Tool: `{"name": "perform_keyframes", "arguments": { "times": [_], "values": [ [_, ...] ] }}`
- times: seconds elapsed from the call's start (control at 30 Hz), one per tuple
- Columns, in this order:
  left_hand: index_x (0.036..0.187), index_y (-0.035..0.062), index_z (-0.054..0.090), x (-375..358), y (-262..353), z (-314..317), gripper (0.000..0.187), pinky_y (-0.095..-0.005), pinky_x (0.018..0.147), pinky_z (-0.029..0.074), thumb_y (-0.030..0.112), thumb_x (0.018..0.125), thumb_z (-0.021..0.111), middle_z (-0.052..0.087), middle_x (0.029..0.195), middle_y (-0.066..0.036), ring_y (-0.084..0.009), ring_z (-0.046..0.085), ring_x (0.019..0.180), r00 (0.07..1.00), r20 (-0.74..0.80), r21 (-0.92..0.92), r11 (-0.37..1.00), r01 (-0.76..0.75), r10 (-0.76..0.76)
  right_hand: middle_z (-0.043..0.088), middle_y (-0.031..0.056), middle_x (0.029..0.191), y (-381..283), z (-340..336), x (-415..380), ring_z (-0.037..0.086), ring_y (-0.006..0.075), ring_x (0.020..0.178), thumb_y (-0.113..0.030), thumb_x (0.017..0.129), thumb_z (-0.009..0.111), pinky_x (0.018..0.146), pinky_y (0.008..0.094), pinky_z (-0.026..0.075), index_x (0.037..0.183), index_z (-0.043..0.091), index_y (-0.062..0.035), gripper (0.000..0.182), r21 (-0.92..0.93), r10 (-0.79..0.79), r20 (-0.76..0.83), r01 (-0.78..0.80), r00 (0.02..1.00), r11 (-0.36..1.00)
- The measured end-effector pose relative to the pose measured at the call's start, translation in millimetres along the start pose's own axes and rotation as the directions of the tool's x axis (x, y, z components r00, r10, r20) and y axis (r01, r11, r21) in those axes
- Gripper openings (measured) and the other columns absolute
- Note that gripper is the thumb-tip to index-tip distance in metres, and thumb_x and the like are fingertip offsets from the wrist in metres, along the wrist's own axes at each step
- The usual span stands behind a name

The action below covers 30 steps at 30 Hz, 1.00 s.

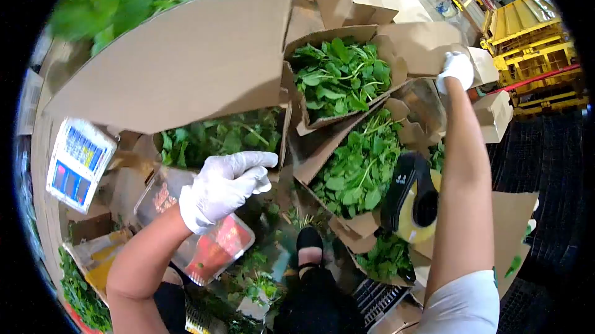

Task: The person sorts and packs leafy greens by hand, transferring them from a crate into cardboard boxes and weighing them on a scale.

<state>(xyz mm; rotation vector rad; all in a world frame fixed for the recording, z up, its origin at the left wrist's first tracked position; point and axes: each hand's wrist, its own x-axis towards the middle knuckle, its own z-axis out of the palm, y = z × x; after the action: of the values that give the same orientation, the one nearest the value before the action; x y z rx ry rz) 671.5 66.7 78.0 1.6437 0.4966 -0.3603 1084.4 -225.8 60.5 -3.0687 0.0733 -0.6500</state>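
"Brown card makes the flap (427, 49). Where is it?"

"It sticks out from the top box (395, 56), the one full of green leaves (341, 80). The right hand (457, 72) is at its outer end, so that hand is much nearer than the left."

"Which way does the flap run?"

"Its long side goes from the box out to the right hand."

"Is that hand holding on?"

"Its fingers are bent and look close to the card, but I can't tell if they grip it."

"And the left hand (226, 182)?"

"Its fingers are curled in close. I can't tell if they hold something small. It is over the clear tray (243, 230), near the leaves (220, 139) under the big card sheet (192, 55)."

"Does anything block the right hand?"

"I see nothing between it and the flap. The tape tool (398, 194) is lower down, beside the right arm, in front of more leaves (359, 163)."

"What's farther out?"

"A black shoe (308, 238) below, and yellow metal frames (527, 24) past the right hand."
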Motion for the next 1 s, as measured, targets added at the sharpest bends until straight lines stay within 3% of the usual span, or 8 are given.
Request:
{"name": "perform_keyframes", "arguments": {
  "times": [0.3, 0.4, 0.47, 0.53, 0.6, 0.63, 0.83, 1.0],
  "values": [
    [0.105, 0.0016, 0.057, -225.3, -32.1, -23.8, 0.025, -0.0231, 0.07, 0.045, 0.008, 0.081, 0.054, 0.063, 0.082, -0.004, -0.0095, 0.056, 0.07, 0.939, -0.321, 0.181, 0.981, -0.065, 0.121, 0.061, 0.0078, 0.103, 24.7, -225.9, -15.8, 0.058, 0.0194, 0.085, -0.03, 0.077, 0.058, 0.078, 0.0314, 0.044, 0.1, 0.062, -0.0089, 0.032, 0.762, 0.291, -0.286, 0.032, 0.913, 0.647],
    [0.1, -0.0009, 0.059, -343.6, -36.9, -28.5, 0.023, -0.0253, 0.068, 0.048, 0.009, 0.079, 0.056, 0.062, 0.083, -0.005, -0.0115, 0.059, 0.07, 0.837, -0.54, -0.162, 0.966, -0.203, 0.085, 0.061, 0.0099, 0.101, 0.8, -325.3, -38.1, 0.057, 0.0151, 0.084, -0.026, 0.075, 0.063, 0.074, 0.0273, 0.046, 0.1, 0.061, -0.0009, 0.036, 0.914, 0.205, -0.392, 0.353, 0.897, 0.201],
    [0.1, 0.0001, 0.059, -408.0, -49.9, -36.5, 0.025, -0.025, 0.065, 0.047, 0.015, 0.08, 0.056, 0.062, 0.079, -0.005, -0.0112, 0.059, 0.068, 0.761, -0.644, -0.125, 0.972, -0.202, 0.075, 0.058, 0.0097, 0.105, -11.8, -391.9, -71.9, 0.056, 0.0147, 0.089, -0.021, 0.084, 0.052, 0.081, 0.028, 0.044, 0.107, 0.057, -0.0007, 0.031, 0.83, 0.005, -0.53, 0.518, 0.848, 0.208],
    [0.1, 0.0006, 0.059, -478.1, -69.2, -47.4, 0.028, -0.0231, 0.062, 0.045, 0.022, 0.082, 0.054, 0.061, 0.074, -0.003, -0.0099, 0.057, 0.066, 0.609, -0.781, -0.005, 0.973, -0.232, 0.141, 0.056, 0.0083, 0.108, -30.5, -454.2, -140.5, 0.054, 0.0157, 0.095, -0.017, 0.086, 0.05, 0.085, 0.0287, 0.043, 0.111, 0.054, -0.0004, 0.03, 0.82, -0.136, -0.565, 0.535, 0.814, -0.203],
    [0.097, 0.0026, 0.061, -467.8, -54.2, -52.8, 0.029, -0.0234, 0.061, 0.045, 0.026, 0.084, 0.05, 0.059, 0.069, -0.002, -0.0102, 0.055, 0.063, 0.578, -0.808, -0.064, 0.959, -0.278, 0.114, 0.055, 0.0086, 0.111, -25.6, -432.6, -107.0, 0.052, 0.0164, 0.1, -0.017, 0.086, 0.05, 0.087, 0.0288, 0.041, 0.113, 0.053, -0.001, 0.031, 0.628, -0.292, -0.734, 0.777, 0.613, 0.05],
    [0.097, 0.003, 0.061, -484.8, -65.8, -50.9, 0.028, -0.0239, 0.061, 0.045, 0.026, 0.084, 0.05, 0.059, 0.069, -0.002, -0.0103, 0.055, 0.063, 0.544, -0.827, -0.073, 0.933, -0.353, 0.141, 0.054, 0.0097, 0.112, -35.7, -447.1, -135.4, 0.053, 0.0177, 0.1, -0.014, 0.086, 0.049, 0.087, 0.0291, 0.041, 0.114, 0.051, -0.0004, 0.031, 0.833, -0.353, -0.553, 0.506, 0.755, -0.222],
    [0.096, 0.0027, 0.061, -538.3, -109.8, -47.0, 0.026, -0.0246, 0.064, 0.045, 0.023, 0.083, 0.052, 0.058, 0.07, -0.003, -0.0114, 0.055, 0.065, 0.412, -0.9, -0.08, 0.875, -0.477, 0.142, 0.059, 0.0101, 0.105, -99.8, -484.7, -288.4, 0.055, 0.0197, 0.097, 0.003, 0.072, 0.053, 0.088, 0.0303, 0.04, 0.102, 0.06, -0.0005, 0.031, 0.6, -0.792, -0.609, 0.68, 0.047, -0.421],
    [0.096, 0.0014, 0.061, -572.0, -163.8, -43.6, 0.028, -0.0243, 0.059, 0.044, 0.024, 0.082, 0.052, 0.059, 0.068, -0.004, -0.0115, 0.054, 0.06, 0.296, -0.953, -0.203, 0.853, -0.481, -0.06, 0.063, 0.0083, 0.089, -153.1, -439.3, -355.4, 0.06, 0.0236, 0.081, -0.005, 0.066, 0.061, 0.075, 0.0302, 0.048, 0.093, 0.064, -0.0085, 0.028, 0.333, -0.76, -0.595, 0.779, -0.263, -0.531]
  ]
}}
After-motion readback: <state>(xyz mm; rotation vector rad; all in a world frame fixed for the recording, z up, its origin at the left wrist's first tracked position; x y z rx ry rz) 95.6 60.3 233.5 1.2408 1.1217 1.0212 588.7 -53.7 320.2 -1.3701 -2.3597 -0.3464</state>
